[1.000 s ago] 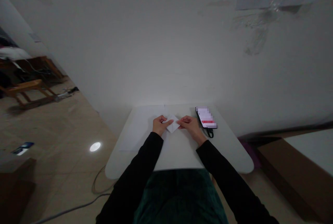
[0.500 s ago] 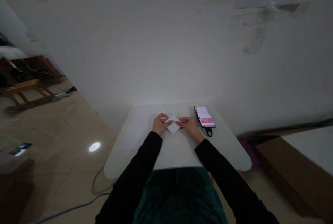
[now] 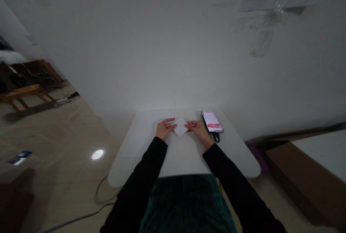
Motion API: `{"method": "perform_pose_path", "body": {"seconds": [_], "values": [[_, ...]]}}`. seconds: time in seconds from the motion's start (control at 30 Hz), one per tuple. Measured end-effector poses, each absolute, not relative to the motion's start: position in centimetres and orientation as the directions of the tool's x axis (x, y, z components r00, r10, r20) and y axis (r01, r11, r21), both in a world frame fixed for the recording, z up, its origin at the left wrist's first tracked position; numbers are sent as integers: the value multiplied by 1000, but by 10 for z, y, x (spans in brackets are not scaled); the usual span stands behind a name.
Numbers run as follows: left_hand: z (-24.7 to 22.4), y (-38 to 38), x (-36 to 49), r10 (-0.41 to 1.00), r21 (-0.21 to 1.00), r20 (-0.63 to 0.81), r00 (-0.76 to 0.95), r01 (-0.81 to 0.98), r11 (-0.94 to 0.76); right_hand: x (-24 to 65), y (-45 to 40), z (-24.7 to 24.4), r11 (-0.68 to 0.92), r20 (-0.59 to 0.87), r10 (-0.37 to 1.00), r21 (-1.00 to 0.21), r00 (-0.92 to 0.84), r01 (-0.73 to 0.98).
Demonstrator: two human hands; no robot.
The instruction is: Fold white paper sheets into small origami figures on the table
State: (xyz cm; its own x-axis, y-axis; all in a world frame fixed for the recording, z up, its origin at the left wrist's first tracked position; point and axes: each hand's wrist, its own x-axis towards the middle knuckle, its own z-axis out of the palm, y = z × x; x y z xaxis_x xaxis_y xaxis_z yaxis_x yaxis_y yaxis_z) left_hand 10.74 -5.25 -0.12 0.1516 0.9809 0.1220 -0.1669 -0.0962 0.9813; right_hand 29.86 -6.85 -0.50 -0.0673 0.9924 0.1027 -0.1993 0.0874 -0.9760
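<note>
The left hand and right hand lie half-open, fingertips on opposite corners of a folded paper, grip unclear. It sits diamond-wise near the table's far edge, on a paper sheet's right edge.

A stained white wall meets a beige tiled floor beside a low wooden bench.

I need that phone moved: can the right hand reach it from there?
Probably yes: the right hand lies just beside the phone, with nothing visible between them, though its fingers would first have to leave the folded white paper.
</note>
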Motion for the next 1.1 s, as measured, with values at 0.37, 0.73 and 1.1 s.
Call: {"method": "perform_pose_path", "body": {"seconds": [0.37, 0.73, 1.1], "values": [[-5, -47, 109, 995, 975, 97, 28, -204, -89, 300, -68, -7, 81, 95, 994, -974, -62, -210], [-9, -45, 107, 979, 975, 156, -133, -137, -174, 294, -70, -5, 78, 91, 995, -964, -38, -255], [4, -51, 104, 958, 968, 193, -210, -121, -222, 292, -72, -4, 99, 91, 994, -985, 63, -139]]}}
